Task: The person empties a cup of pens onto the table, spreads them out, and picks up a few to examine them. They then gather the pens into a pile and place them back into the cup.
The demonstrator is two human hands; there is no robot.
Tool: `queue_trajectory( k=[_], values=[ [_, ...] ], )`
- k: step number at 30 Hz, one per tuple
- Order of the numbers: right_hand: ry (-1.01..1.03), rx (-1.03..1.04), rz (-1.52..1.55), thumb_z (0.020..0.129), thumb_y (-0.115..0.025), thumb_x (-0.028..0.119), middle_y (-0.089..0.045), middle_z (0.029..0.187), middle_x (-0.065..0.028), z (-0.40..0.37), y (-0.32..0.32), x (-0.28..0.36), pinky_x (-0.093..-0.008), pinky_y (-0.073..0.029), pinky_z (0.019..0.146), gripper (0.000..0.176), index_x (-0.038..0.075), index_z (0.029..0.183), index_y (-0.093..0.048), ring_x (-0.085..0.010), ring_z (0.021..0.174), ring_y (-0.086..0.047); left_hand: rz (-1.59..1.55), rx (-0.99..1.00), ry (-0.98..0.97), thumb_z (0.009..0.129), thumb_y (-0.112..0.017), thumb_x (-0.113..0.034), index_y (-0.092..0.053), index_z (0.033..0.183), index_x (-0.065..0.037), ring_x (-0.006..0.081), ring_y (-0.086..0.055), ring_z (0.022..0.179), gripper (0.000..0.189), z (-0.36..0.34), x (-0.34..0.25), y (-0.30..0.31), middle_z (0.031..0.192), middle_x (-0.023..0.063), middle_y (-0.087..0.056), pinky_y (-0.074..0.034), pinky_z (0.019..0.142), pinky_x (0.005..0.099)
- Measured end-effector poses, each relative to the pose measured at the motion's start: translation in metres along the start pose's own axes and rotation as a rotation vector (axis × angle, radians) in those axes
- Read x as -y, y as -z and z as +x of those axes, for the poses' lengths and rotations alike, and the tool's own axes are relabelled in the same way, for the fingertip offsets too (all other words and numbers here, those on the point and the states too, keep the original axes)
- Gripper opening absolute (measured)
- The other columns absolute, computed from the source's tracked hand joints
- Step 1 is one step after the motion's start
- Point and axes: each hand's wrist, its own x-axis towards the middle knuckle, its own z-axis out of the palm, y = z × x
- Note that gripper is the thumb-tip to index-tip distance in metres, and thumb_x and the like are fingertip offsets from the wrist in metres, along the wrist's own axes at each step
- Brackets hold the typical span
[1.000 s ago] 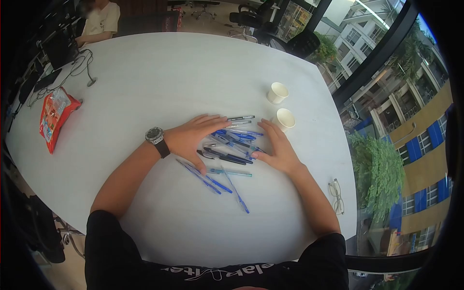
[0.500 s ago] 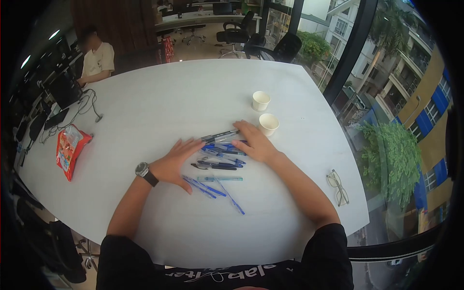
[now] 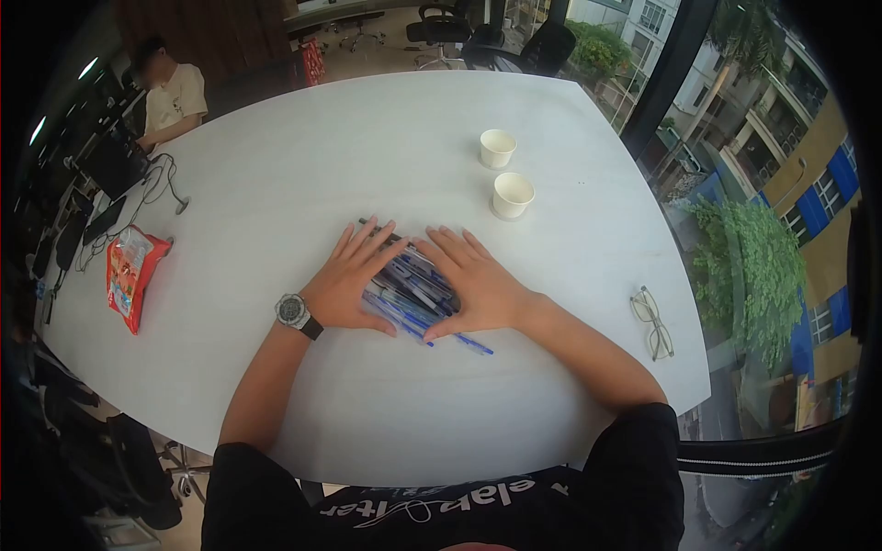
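Observation:
Several blue, black and teal pens (image 3: 412,283) lie in a tight, slanting pile on the white table (image 3: 367,395). My left hand (image 3: 352,283) borders the pile on its left side, palm down with fingers apart, and a watch (image 3: 293,312) is on that wrist. From the right, my right hand (image 3: 480,285) cups the pile with its fingers stretched out and its thumb at the near side. Parts of the pens are hidden beneath both hands. One blue pen end (image 3: 475,344) sticks out toward me past the right thumb.
Two white paper cups (image 3: 513,196) (image 3: 497,149) stand beyond my right hand. Eyeglasses (image 3: 652,323) rest near the right edge by the window. At left are a red snack bag (image 3: 134,275) and cables (image 3: 165,179). A person (image 3: 173,96) sits at the far left.
Both hands have closed in around the spread-out pens, which are now bunched together and turned to a diagonal. My right hand has come nearer to me. The camera view has tilted downward.

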Motion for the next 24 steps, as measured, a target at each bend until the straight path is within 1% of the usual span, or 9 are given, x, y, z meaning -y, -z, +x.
queue_trajectory(
  k=[5, 7, 8, 9, 12, 15, 17, 19, 24],
  values=[
    [-0.289, -0.147, 0.116, 0.093, -0.068, 0.071, -0.036, 0.165, -0.0312, -0.061, -0.004, 0.01, -0.0612, -0.02, 0.129, 0.099, 0.003, 0.16, -0.041, -0.0518, 0.156, -0.029, -0.305, -0.066, 0.066, 0.067, -0.091, -0.068, -0.025, 0.17, -0.013, 0.0427, -0.016, 0.164, 0.134, -0.02, 0.046, 0.006, 0.176, 0.0213, -0.023, -0.017, 0.132, 0.0596],
    [-0.235, -0.061, -0.241, 0.1, -0.06, 0.066, -0.036, 0.166, -0.0303, -0.069, -0.012, 0.044, -0.065, -0.019, 0.127, 0.084, 0.003, 0.155, -0.048, -0.0529, 0.156, -0.028, -0.526, -0.203, 0.099, 0.082, -0.083, -0.065, -0.023, 0.171, -0.012, 0.0422, -0.017, 0.164, 0.12, -0.008, 0.058, -0.007, 0.177, 0.0208, -0.021, -0.017, 0.132, 0.0567],
    [-0.173, -0.048, -0.261, 0.101, -0.058, 0.066, -0.037, 0.165, -0.0289, -0.062, -0.016, 0.053, -0.0683, -0.018, 0.126, 0.081, 0.003, 0.15, -0.054, -0.0527, 0.156, -0.028, -0.637, -0.25, 0.072, 0.1, -0.063, -0.062, -0.025, 0.17, -0.011, 0.0426, -0.017, 0.164, 0.095, 0.002, 0.056, -0.014, 0.176, 0.0215, -0.024, -0.016, 0.132, 0.0559],
    [-0.178, -0.038, -0.255, 0.101, -0.058, 0.066, -0.037, 0.165, -0.0289, -0.053, -0.023, 0.057, -0.0683, -0.018, 0.126, 0.081, 0.003, 0.15, -0.054, -0.0527, 0.156, -0.028, -0.647, -0.245, 0.079, 0.1, -0.063, -0.062, -0.025, 0.17, -0.011, 0.0426, -0.017, 0.164, 0.095, 0.009, 0.051, -0.017, 0.176, 0.0215, -0.024, -0.016, 0.132, 0.0559],
    [-0.143, -0.09, -0.268, 0.101, -0.058, 0.065, -0.039, 0.164, -0.0275, -0.017, -0.036, 0.06, -0.0676, -0.019, 0.126, 0.078, 0.003, 0.149, -0.055, -0.0523, 0.155, -0.03, -0.394, -0.199, 0.212, 0.11, -0.029, -0.068, -0.031, 0.168, -0.006, 0.0374, -0.023, 0.163, 0.085, 0.019, 0.035, -0.024, 0.172, 0.022, -0.033, -0.014, 0.133, 0.0488],
    [-0.135, -0.158, -0.232, 0.102, -0.058, 0.062, -0.04, 0.164, -0.027, 0.007, -0.049, 0.053, -0.067, -0.02, 0.126, 0.075, 0.003, 0.149, -0.054, -0.0514, 0.154, -0.032, -0.873, -0.191, 0.171, 0.11, -0.027, -0.069, -0.032, 0.167, -0.006, 0.0382, -0.026, 0.162, 0.085, 0.017, 0.004, -0.03, 0.171, 0.0219, -0.035, -0.015, 0.132, 0.0512],
    [-0.178, -0.217, -0.048, 0.103, -0.057, 0.057, -0.041, 0.163, -0.0266, 0.01, -0.051, 0.049, -0.0659, -0.02, 0.126, 0.071, 0.003, 0.149, -0.052, -0.0503, 0.153, -0.033, -0.757, -0.142, 0.181, 0.111, -0.025, -0.069, -0.033, 0.167, -0.006, 0.0368, -0.025, 0.162, 0.084, 0.013, -0.012, -0.022, 0.171, 0.0212, -0.035, -0.015, 0.132, 0.0506],
    [-0.167, -0.234, -0.022, 0.104, -0.056, 0.052, -0.042, 0.162, -0.0266, -0.005, -0.034, 0.043, -0.0651, -0.02, 0.126, 0.067, 0.002, 0.149, -0.05, -0.05, 0.153, -0.033, -0.559, -0.306, 0.182, 0.111, -0.025, -0.068, -0.033, 0.166, -0.006, 0.0355, -0.022, 0.163, 0.083, 0.009, -0.015, -0.023, 0.171, 0.021, -0.033, -0.015, 0.132, 0.0491],
    [-0.4, -0.344, -0.078, 0.11, -0.048, 0.042, -0.045, 0.16, -0.0273, -0.059, 0.013, -0.011, -0.0608, -0.022, 0.127, 0.057, 0.0, 0.148, -0.051, -0.049, 0.154, -0.034, -0.918, -0.505, 0.462, 0.115, -0.022, -0.06, -0.034, 0.166, -0.003, 0.0331, -0.02, 0.163, 0.077, -0.028, -0.023, -0.032, 0.173, 0.018, -0.031, -0.014, 0.133, 0.0469]
  ],
)
